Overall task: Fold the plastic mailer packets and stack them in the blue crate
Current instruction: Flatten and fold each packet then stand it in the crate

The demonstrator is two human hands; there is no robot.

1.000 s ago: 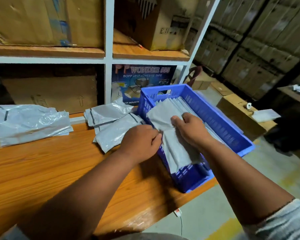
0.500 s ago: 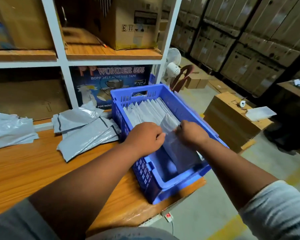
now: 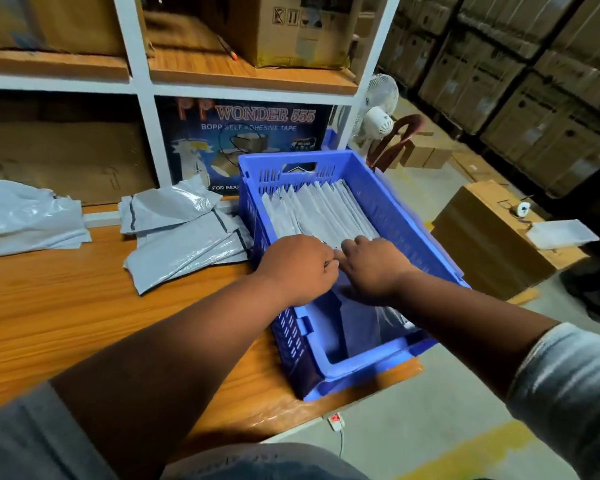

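The blue crate [image 3: 388,188] stands at the right end of the wooden table [image 3: 66,306], partly over its edge. A row of folded grey mailer packets [image 3: 319,213] stands on edge in its far half. Both my hands are inside the crate, side by side. My left hand [image 3: 297,268] and my right hand [image 3: 373,268] grip the top of a folded grey packet [image 3: 368,327] that hangs down into the near half, against the row. Unfolded grey mailers [image 3: 184,237] lie in a loose pile on the table just left of the crate.
A second heap of grey mailers [image 3: 25,220] lies at the table's far left. Shelving with cardboard boxes and a tape carton [image 3: 246,140] rises behind. A white fan [image 3: 378,109], a cardboard box [image 3: 492,233] and stacked cartons fill the floor to the right.
Both hands carried the folded packet from above the crate's near rim down into the crate and toward the standing row. The view shifted so the crate sits more centrally.
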